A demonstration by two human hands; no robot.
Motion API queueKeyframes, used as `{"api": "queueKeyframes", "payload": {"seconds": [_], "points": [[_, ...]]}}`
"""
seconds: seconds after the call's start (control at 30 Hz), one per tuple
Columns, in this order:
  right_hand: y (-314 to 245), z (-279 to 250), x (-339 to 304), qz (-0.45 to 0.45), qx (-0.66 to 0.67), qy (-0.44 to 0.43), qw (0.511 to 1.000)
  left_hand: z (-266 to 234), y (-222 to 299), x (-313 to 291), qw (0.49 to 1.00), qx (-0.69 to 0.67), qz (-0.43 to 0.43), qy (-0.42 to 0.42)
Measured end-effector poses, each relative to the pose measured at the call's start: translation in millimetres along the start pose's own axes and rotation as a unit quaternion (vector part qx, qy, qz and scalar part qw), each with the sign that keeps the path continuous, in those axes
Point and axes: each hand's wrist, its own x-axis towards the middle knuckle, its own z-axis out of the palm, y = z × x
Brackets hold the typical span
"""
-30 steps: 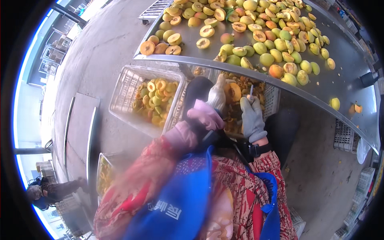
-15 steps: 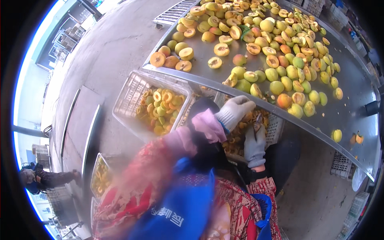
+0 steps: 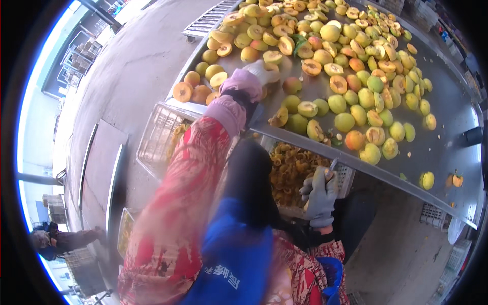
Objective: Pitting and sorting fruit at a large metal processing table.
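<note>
My left hand (image 3: 262, 73), in a white glove, reaches over the metal table (image 3: 254, 114) among halved yellow peaches (image 3: 285, 46). Motion blur keeps me from telling whether its fingers hold one. My right hand (image 3: 321, 195), in a grey glove, is closed around a slim hand tool (image 3: 333, 164) whose metal end sticks out at the top. It hovers below the table edge, over the near right side of a crate (image 3: 346, 179) of brownish, curled peach pieces (image 3: 292, 170). Many cut peaches show their stones; others look whole.
A raised metal rim (image 3: 310, 145) runs between the table and my lap. Left of my knees stands a white crate (image 3: 150, 140), partly behind my left arm. Another crate (image 3: 124, 229) of fruit is lower left. At the far left is another person's arm (image 3: 76, 238).
My left hand has moved from beside the right hand, up and left onto the table among the peaches. My right hand has lowered slightly, still gripping the tool.
</note>
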Motion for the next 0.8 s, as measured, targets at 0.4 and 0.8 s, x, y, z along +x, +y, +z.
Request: {"api": "queueKeyframes", "payload": {"seconds": [0.4, 0.8], "points": [[-34.0, -15.0, -7.9, -0.033, -0.004, -0.002, 0.999, -7.3, 108.3, -134.6, 0.69, -0.722, -0.041, -0.034], [-8.7, 10.8, -16.0, -0.452, -0.429, -0.047, 0.781, 65.1, 108.5, -239.1, 0.745, -0.664, 0.044, -0.034]]}}
